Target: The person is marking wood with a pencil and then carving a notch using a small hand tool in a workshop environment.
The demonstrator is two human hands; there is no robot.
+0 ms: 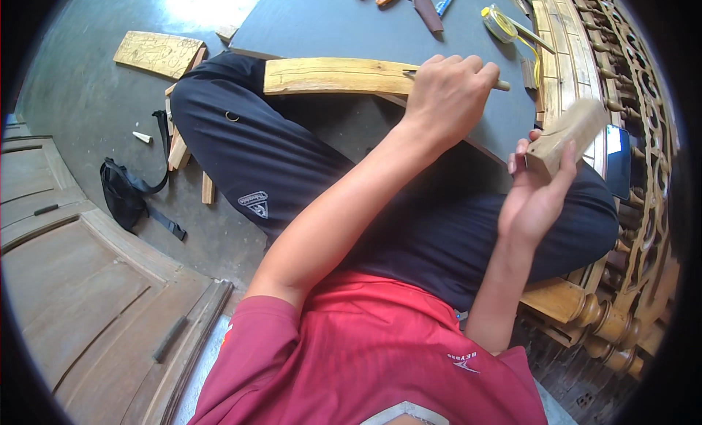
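My left hand [446, 96] is closed around a slim chisel [502, 84], its metal blade lying over the right part of a long pale-yellow plank [322, 76]. The plank rests crosswise at the near edge of the grey board, beside my left knee. To the right and lower, my right hand [537, 187] grips a chunky wooden block [561, 136], raised at an angle above my right thigh. The block's far end is somewhat blurred.
A grey board [329, 23] holds several tools [424, 8] and a yellow tape roll [501, 26]. Wood offcuts [157, 52] and a black bag [124, 194] lie left on the floor. Wooden panels [80, 293] are at lower left, carved railings [636, 169] at right.
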